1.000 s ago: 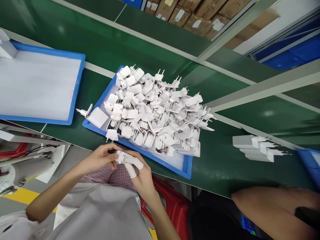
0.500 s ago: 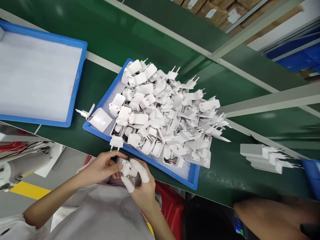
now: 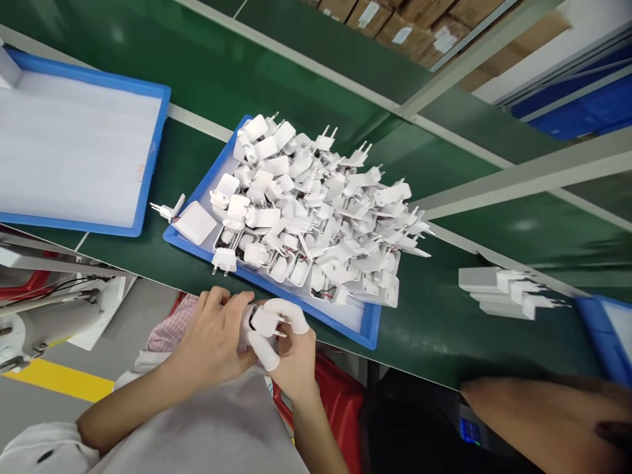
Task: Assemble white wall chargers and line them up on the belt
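Observation:
Both hands meet just below the front edge of the green conveyor belt (image 3: 444,329), over my lap. My left hand (image 3: 217,332) wraps round a small white charger plug (image 3: 264,322), fingers curled. My right hand (image 3: 291,342), with white finger cots on thumb and forefinger, pinches the same plug from the right. Its metal pins point right. A blue tray (image 3: 368,326) heaped with several white charger plugs (image 3: 316,210) lies on the belt right above the hands.
A second blue tray (image 3: 158,151) lined with white foam sits at the left. A few assembled white chargers (image 3: 503,293) lie on the belt at the right. Another person's arm (image 3: 543,415) reaches in at the lower right. Cardboard boxes (image 3: 395,33) stand behind the belt.
My left hand has closed further over the plug and both hands have turned it, so the pins now point right. The view has shifted slightly.

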Tool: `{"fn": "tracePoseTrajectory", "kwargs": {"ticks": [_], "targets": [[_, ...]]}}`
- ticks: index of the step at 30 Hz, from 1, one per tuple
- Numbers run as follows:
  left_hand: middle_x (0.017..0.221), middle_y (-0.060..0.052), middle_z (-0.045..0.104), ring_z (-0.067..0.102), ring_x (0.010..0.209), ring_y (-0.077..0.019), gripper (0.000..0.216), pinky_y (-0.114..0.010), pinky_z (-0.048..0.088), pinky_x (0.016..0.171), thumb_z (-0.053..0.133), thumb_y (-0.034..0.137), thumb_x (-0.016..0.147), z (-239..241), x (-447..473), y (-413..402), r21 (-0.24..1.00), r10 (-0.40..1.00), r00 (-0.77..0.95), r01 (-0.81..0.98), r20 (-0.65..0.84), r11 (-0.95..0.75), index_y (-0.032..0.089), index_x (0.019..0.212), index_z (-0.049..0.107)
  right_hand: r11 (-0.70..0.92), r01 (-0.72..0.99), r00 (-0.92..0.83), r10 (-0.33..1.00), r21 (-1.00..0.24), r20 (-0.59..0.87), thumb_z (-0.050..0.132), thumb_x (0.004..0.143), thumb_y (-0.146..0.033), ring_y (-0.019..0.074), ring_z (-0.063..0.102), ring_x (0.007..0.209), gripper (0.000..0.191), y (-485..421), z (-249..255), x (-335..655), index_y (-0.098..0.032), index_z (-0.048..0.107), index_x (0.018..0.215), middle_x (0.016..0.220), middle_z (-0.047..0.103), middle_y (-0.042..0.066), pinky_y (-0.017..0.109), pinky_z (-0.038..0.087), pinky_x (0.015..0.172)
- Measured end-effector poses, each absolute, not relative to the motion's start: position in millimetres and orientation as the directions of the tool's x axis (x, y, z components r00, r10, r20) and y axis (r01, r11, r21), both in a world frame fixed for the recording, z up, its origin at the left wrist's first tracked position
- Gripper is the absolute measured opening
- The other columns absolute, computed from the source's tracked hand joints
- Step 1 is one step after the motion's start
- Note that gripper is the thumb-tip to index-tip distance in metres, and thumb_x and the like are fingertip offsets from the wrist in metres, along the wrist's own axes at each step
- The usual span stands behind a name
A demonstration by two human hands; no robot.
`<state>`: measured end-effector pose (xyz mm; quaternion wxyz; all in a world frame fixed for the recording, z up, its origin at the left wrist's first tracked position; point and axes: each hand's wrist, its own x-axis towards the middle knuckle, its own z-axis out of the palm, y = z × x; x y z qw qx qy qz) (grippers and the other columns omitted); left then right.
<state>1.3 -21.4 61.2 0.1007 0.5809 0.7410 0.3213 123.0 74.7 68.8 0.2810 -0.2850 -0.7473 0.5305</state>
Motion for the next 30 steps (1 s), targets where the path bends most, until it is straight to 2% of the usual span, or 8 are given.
{"fn": "tracePoseTrajectory", "kwargs": {"ticks": [5, 8, 11, 17, 20, 24, 27, 30], "targets": [[0.114, -0.012, 0.059, 0.057, 0.095, -0.0282, 0.053, -0.043, 0.049, 0.079, 0.061, 0.016, 0.071, 83.5, -0.4, -23.8, 0.691, 0.911, -0.171, 0.706, 0.375, -0.152, 0.022, 0.119, 0.038, -0.040, -0.003, -0.596, 0.803, -0.999, -0.030, 0.071, 0.084, -0.036, 0.0176, 0.069, 0.074, 0.026, 64.4, 91.7, 134.8, -0.025, 0.062, 0.106, 0.092, 0.072, 0.002, 0.027, 0.058, 0.066], [0.111, -0.010, 0.057, 0.057, 0.094, -0.0276, 0.057, -0.041, 0.048, 0.077, 0.060, 0.016, 0.068, 90.1, 1.1, -23.6, 0.703, 0.905, -0.106, 0.669, 0.411, -0.240, 0.022, 0.121, 0.039, -0.013, 0.025, -0.553, 0.833, -1.000, -0.025, 0.064, 0.090, -0.041, 0.0183, 0.068, 0.073, 0.018, 65.6, 99.1, 140.4, -0.023, 0.063, 0.092, 0.087, 0.071, 0.003, 0.027, 0.056, 0.063], [0.112, -0.010, 0.054, 0.057, 0.096, -0.0264, 0.058, -0.039, 0.048, 0.078, 0.059, 0.016, 0.067, 95.9, 2.9, -25.2, 0.736, 0.910, -0.067, 0.613, 0.410, -0.287, 0.022, 0.123, 0.042, 0.077, 0.027, -0.566, 0.823, -0.997, 0.048, 0.055, 0.096, -0.046, 0.0189, 0.066, 0.074, 0.027, 69.8, 97.2, 146.5, -0.022, 0.062, 0.084, 0.084, 0.069, 0.004, 0.029, 0.054, 0.064], [0.113, -0.008, 0.052, 0.057, 0.100, -0.0244, 0.058, -0.034, 0.048, 0.077, 0.058, 0.011, 0.066, 102.7, 7.0, -30.9, 0.844, 0.932, -0.069, 0.453, 0.355, -0.288, 0.025, 0.121, 0.048, 0.170, -0.080, -0.524, 0.831, -0.982, 0.186, 0.054, 0.096, -0.047, 0.0171, 0.060, 0.071, 0.028, 63.8, 92.2, 146.6, -0.023, 0.058, 0.082, 0.078, 0.058, 0.001, 0.028, 0.050, 0.062], [0.115, -0.008, 0.051, 0.057, 0.101, -0.0239, 0.056, -0.034, 0.050, 0.079, 0.059, 0.009, 0.067, 101.2, 8.6, -32.3, 0.830, 0.911, -0.100, 0.460, 0.400, -0.314, 0.025, 0.120, 0.049, 0.142, -0.062, -0.508, 0.847, -0.988, 0.153, 0.055, 0.096, -0.042, 0.0155, 0.058, 0.069, 0.023, 58.4, 97.6, 141.2, -0.023, 0.059, 0.083, 0.080, 0.059, 0.001, 0.027, 0.051, 0.062], [0.119, -0.010, 0.052, 0.057, 0.107, -0.0253, 0.055, -0.036, 0.052, 0.083, 0.061, 0.007, 0.071, 96.1, 10.6, -34.1, 0.716, 0.862, -0.161, 0.639, 0.481, -0.280, 0.024, 0.122, 0.047, 0.067, -0.089, -0.564, 0.819, -0.994, 0.106, 0.059, 0.094, -0.046, 0.0176, 0.067, 0.078, 0.023, 55.4, 105.4, 138.8, -0.024, 0.062, 0.100, 0.092, 0.067, 0.003, 0.030, 0.058, 0.069], [0.120, -0.010, 0.054, 0.058, 0.108, -0.0260, 0.053, -0.038, 0.053, 0.085, 0.065, 0.010, 0.075, 92.1, 10.7, -34.2, 0.652, 0.817, -0.208, 0.717, 0.538, -0.246, 0.026, 0.122, 0.046, 0.036, -0.140, -0.602, 0.790, -0.989, 0.114, 0.070, 0.088, -0.047, 0.0230, 0.072, 0.096, 0.047, 50.1, 108.8, 143.1, -0.028, 0.054, 0.128, 0.111, 0.070, 0.008, 0.035, 0.062, 0.079], [0.121, -0.010, 0.055, 0.059, 0.108, -0.0284, 0.061, -0.043, 0.054, 0.086, 0.073, 0.020, 0.076, 88.5, 9.0, -32.3, 0.694, 0.766, -0.299, 0.675, 0.568, -0.251, 0.029, 0.127, 0.041, 0.079, -0.124, -0.588, 0.797, -0.989, 0.137, 0.076, 0.086, -0.034, 0.0247, 0.072, 0.105, 0.067, 39.4, 108.1, 149.6, -0.031, 0.042, 0.144, 0.121, 0.069, 0.010, 0.040, 0.063, 0.088]]}}
